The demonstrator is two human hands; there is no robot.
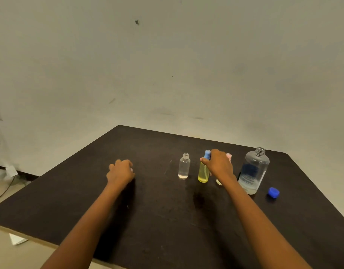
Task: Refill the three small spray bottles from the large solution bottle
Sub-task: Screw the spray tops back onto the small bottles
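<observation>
Three small spray bottles stand in a row on the dark table (159,214). The clear one (184,166) is uncapped, with a little liquid at the bottom. The yellow one (203,174) has a blue spray cap (207,154), which my right hand (218,165) grips from above, thumb on its left. The third bottle's pink cap (229,156) shows behind that hand; its body is mostly hidden. The large solution bottle (253,171) stands open to the right, about a third full. My left hand (120,171) rests curled on the table around a small pale piece, seemingly the clear bottle's spray cap (131,169).
The large bottle's blue screw cap (273,192) lies on the table near the right edge. A bare wall rises right behind the table's far edge. Cables and a white scrap lie on the floor to the left.
</observation>
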